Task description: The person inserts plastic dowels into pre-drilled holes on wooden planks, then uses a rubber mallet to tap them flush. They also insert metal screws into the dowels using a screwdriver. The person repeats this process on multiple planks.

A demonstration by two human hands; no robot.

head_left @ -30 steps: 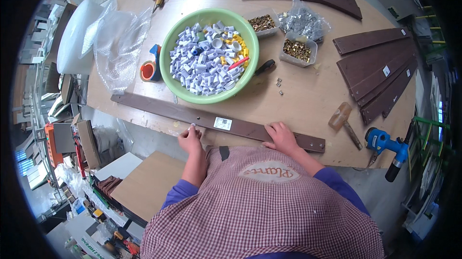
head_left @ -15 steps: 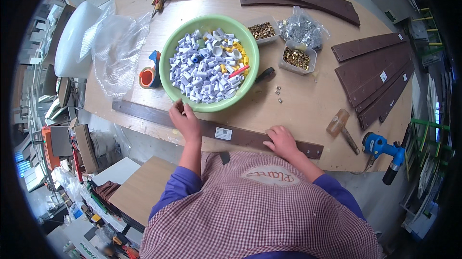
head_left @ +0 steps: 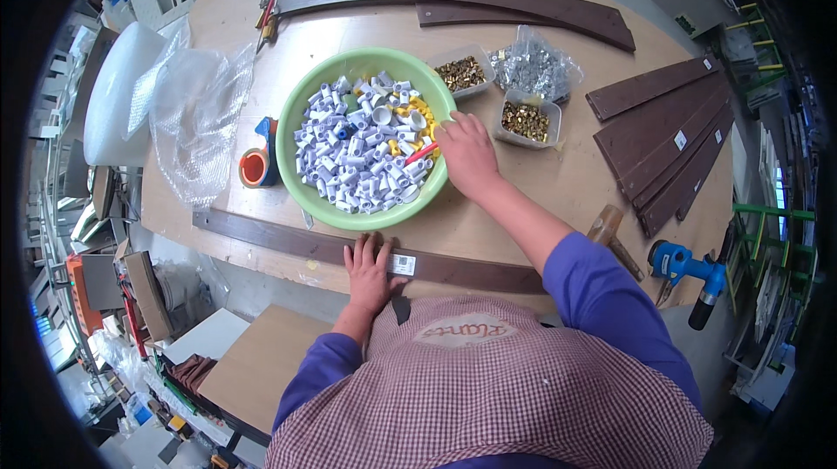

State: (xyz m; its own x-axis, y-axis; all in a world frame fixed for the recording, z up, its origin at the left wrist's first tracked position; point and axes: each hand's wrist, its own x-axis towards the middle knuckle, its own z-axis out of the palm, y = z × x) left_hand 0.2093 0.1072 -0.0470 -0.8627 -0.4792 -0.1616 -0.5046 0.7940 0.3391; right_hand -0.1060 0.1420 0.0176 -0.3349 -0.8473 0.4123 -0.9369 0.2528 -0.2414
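A dark brown wooden slat [head_left: 261,236] lies along the table's near edge, with a white label [head_left: 401,265] on it. My left hand [head_left: 370,275] rests on the slat just left of the label, fingers spread. My right hand [head_left: 471,155] reaches to the right rim of a light green bowl [head_left: 292,103], its fingers bent over the rim beside a red stick [head_left: 422,153]. Whether they grip anything is hidden. White plastic sleeves [head_left: 353,159] and some yellow ones [head_left: 417,108] fill the bowl.
Beyond my right hand stand two clear tubs of brass fittings [head_left: 460,73] [head_left: 526,122] and a bag of metal parts [head_left: 536,64]. More brown slats [head_left: 667,138] lie at right, near a mallet [head_left: 608,225] and a blue power tool [head_left: 684,262]. Tape [head_left: 255,167] and bubble wrap [head_left: 196,125] are left.
My right hand has gone from the slat's right end to the bowl's rim. My left hand has moved from the bowl's near edge down onto the slat. The view has shifted slightly.
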